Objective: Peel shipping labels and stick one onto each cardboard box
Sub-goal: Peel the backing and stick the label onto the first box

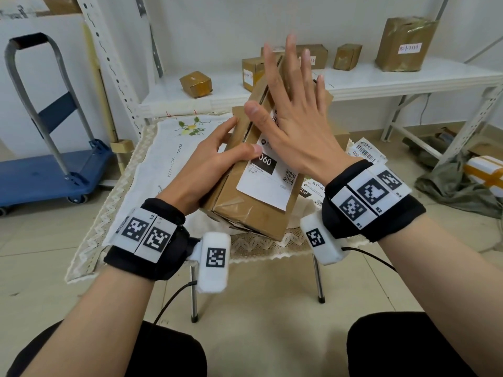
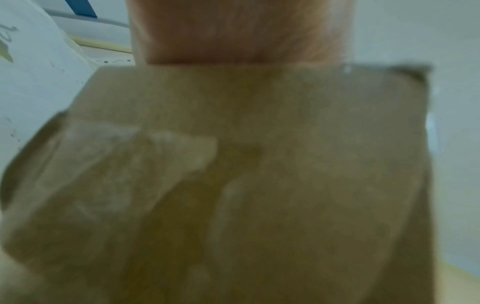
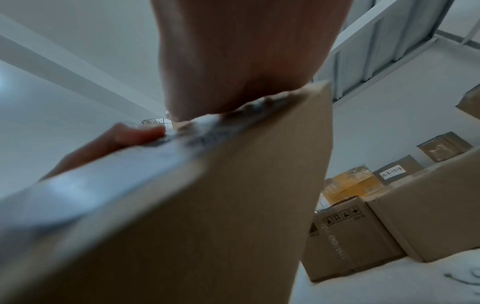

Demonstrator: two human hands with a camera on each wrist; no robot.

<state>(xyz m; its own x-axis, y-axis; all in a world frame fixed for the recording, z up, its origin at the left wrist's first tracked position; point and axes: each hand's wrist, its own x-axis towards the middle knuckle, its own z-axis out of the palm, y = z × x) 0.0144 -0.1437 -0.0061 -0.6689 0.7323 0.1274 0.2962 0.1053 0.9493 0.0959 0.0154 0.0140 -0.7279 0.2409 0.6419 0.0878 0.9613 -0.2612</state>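
A long cardboard box (image 1: 253, 213) is held tilted above the cloth-covered small table (image 1: 168, 159). A white shipping label (image 1: 268, 186) with "060" and a QR code lies on its top face. My left hand (image 1: 217, 156) grips the box's left side, thumb on the label's edge. My right hand (image 1: 294, 123) rests its palm heel on the label, fingers straight and spread, lifted off the box. The left wrist view shows the blurred box (image 2: 285, 164) close up. In the right wrist view the label (image 3: 103, 174) runs along the box (image 3: 207, 205).
Loose label sheets (image 1: 367, 153) lie on the table's right side. Behind stands a white shelf (image 1: 381, 74) with several taped boxes, some labelled. A blue platform trolley (image 1: 49, 170) stands at left. More boxes (image 3: 350, 236) sit beside the table on the right.
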